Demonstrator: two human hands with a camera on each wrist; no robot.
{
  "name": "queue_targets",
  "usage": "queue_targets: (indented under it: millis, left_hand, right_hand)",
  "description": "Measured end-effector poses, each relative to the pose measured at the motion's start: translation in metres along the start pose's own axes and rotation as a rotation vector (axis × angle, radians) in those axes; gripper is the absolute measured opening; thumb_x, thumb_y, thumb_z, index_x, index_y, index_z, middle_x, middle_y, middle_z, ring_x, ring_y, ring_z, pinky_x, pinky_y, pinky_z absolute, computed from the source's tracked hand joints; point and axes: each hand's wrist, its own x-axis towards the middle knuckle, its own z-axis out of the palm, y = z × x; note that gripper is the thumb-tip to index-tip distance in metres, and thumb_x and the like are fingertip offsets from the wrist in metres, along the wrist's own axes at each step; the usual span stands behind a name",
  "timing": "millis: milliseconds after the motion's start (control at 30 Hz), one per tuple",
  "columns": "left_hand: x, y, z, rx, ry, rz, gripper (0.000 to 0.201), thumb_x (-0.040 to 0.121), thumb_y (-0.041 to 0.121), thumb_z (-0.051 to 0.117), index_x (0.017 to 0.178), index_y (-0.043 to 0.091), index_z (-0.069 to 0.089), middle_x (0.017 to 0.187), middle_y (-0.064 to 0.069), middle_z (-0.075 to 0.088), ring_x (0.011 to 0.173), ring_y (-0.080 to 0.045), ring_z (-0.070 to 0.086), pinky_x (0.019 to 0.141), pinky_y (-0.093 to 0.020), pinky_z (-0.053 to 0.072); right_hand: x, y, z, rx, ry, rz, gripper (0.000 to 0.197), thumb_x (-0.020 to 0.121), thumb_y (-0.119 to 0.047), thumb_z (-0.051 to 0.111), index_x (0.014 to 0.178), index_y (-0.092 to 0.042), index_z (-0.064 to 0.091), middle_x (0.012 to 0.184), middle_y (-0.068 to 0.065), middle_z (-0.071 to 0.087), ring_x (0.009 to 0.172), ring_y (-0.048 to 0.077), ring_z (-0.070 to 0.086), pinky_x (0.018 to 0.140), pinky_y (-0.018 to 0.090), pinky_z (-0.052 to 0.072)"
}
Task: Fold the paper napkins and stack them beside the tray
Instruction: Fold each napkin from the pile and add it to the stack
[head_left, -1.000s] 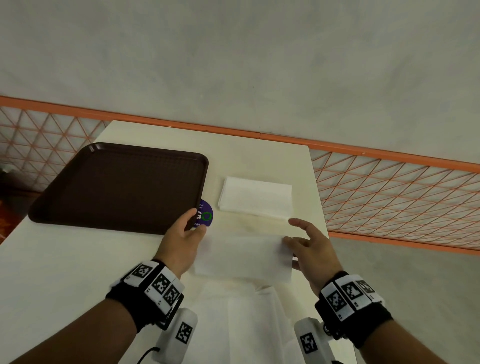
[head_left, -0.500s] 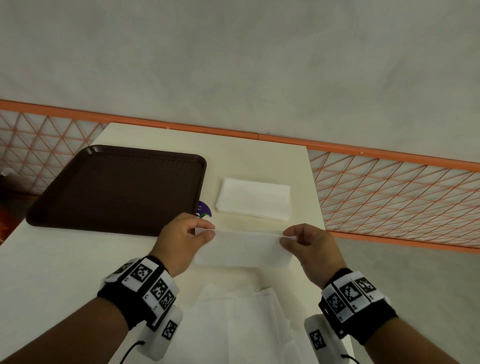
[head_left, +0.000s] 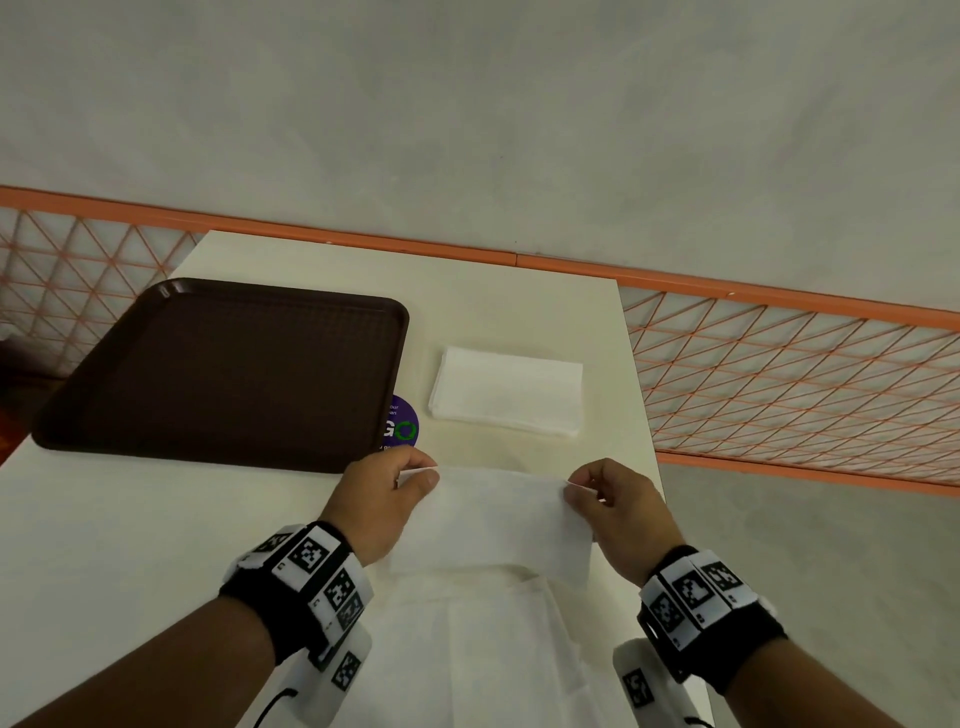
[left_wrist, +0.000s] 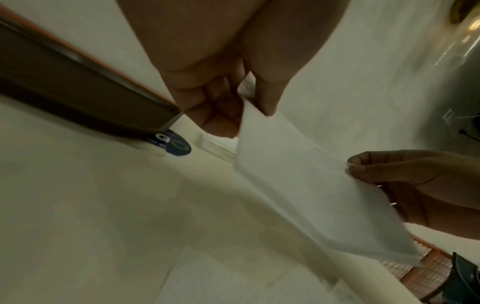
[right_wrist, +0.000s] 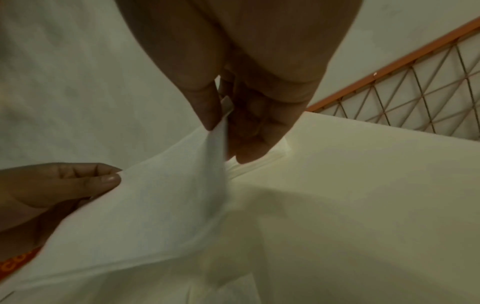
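A folded white napkin (head_left: 493, 519) hangs in the air above the table, stretched between both hands. My left hand (head_left: 387, 496) pinches its upper left corner, thumb against fingers (left_wrist: 265, 98). My right hand (head_left: 615, 504) pinches the upper right corner (right_wrist: 221, 119). The napkin (left_wrist: 306, 185) slopes down from the pinched edge towards me. A stack of folded napkins (head_left: 506, 389) lies just right of the dark brown tray (head_left: 228, 374). Several unfolded napkins (head_left: 467, 639) lie on the table below the hands.
A round purple sticker (head_left: 402, 423) shows on the cream table (head_left: 130, 530) at the tray's near right corner. The table's right edge runs close to the right hand. An orange lattice railing (head_left: 789, 374) stands beyond the table against a grey wall.
Both hands went from lying flat at the napkin's ends on the table to pinching its far corners. They have lifted the napkin off the table.
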Motion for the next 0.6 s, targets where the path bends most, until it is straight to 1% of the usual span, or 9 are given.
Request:
queue_targets:
  millis: [67,167,200,267,367,400,467,533,600]
  left_hand:
    - [0.009,-0.006,0.01,0.037,-0.007,-0.027,0.005,0.091,0.024,0.063,0.093,0.021,0.067,0.088,0.008,0.067,0.084,-0.008,0.062,0.074,-0.019,0.047]
    - [0.021,-0.018,0.026,0.137,-0.049,-0.078,0.01,0.092,0.024,0.06,0.096,0.017,0.067,0.092,0.003,0.067,0.091,-0.014,0.062,0.082,-0.029,0.05]
    - [0.024,-0.021,0.031,0.183,-0.067,-0.096,0.011,0.093,0.025,0.059,0.097,0.018,0.066,0.093,0.002,0.067,0.091,-0.015,0.062,0.083,-0.031,0.051]
    - [0.031,-0.028,0.038,0.271,-0.098,-0.121,0.012,0.094,0.028,0.056,0.099,0.02,0.065,0.095,0.001,0.067,0.091,-0.017,0.062,0.082,-0.033,0.052]
    - [0.038,-0.029,0.042,0.418,-0.124,-0.129,0.02,0.096,0.031,0.053,0.111,0.021,0.061,0.109,-0.001,0.064,0.101,-0.019,0.059,0.085,-0.031,0.048]
    - [0.04,-0.028,0.043,0.466,-0.124,-0.123,0.027,0.096,0.032,0.052,0.12,0.021,0.057,0.118,-0.002,0.059,0.108,-0.02,0.055,0.089,-0.031,0.046]
    - [0.039,-0.022,0.042,0.547,-0.093,-0.08,0.043,0.096,0.036,0.05,0.135,0.02,0.046,0.134,-0.001,0.047,0.121,-0.021,0.046,0.099,-0.034,0.041]
    - [0.034,-0.015,0.045,0.614,-0.089,0.016,0.051,0.098,0.039,0.044,0.143,0.018,0.035,0.146,0.001,0.036,0.132,-0.02,0.036,0.107,-0.035,0.036]
    - [0.022,-0.007,0.053,0.696,-0.187,0.106,0.053,0.101,0.039,0.032,0.15,0.018,0.022,0.157,0.001,0.021,0.144,-0.019,0.02,0.115,-0.037,0.025]
  right_hand:
    - [0.009,0.006,0.007,-0.059,0.014,0.041,0.01,0.087,-0.019,0.066,0.078,-0.023,0.063,0.078,-0.003,0.067,0.072,0.017,0.06,0.067,0.031,0.051]
    - [0.021,0.013,0.018,-0.17,0.009,0.117,0.008,0.088,-0.019,0.063,0.08,-0.021,0.063,0.079,-0.002,0.066,0.069,0.012,0.058,0.056,0.02,0.043]
    - [0.025,0.015,0.023,-0.194,0.002,0.141,0.008,0.088,-0.019,0.062,0.08,-0.021,0.063,0.079,-0.001,0.066,0.068,0.012,0.057,0.054,0.02,0.042]
    - [0.032,0.02,0.031,-0.252,-0.011,0.184,0.008,0.087,-0.019,0.059,0.08,-0.021,0.063,0.079,0.001,0.066,0.068,0.016,0.058,0.057,0.022,0.046]
    - [0.038,0.022,0.037,-0.422,-0.046,0.192,0.008,0.088,-0.023,0.053,0.088,-0.022,0.062,0.089,0.002,0.064,0.079,0.022,0.059,0.069,0.028,0.05]
    - [0.038,0.021,0.036,-0.481,-0.051,0.179,0.013,0.089,-0.024,0.053,0.098,-0.022,0.061,0.099,0.002,0.063,0.088,0.022,0.059,0.075,0.029,0.05]
    - [0.036,0.02,0.034,-0.622,-0.054,0.091,0.034,0.092,-0.029,0.053,0.125,-0.023,0.054,0.128,-0.001,0.052,0.115,0.022,0.051,0.094,0.033,0.045]
    - [0.028,0.018,0.035,-0.731,-0.068,-0.089,0.049,0.097,-0.033,0.047,0.143,-0.02,0.04,0.15,-0.001,0.037,0.138,0.023,0.032,0.113,0.037,0.031]
    - [0.017,0.016,0.043,-0.818,-0.208,-0.251,0.054,0.101,-0.035,0.03,0.152,-0.017,0.024,0.161,0.002,0.017,0.149,0.022,0.012,0.12,0.038,0.009]
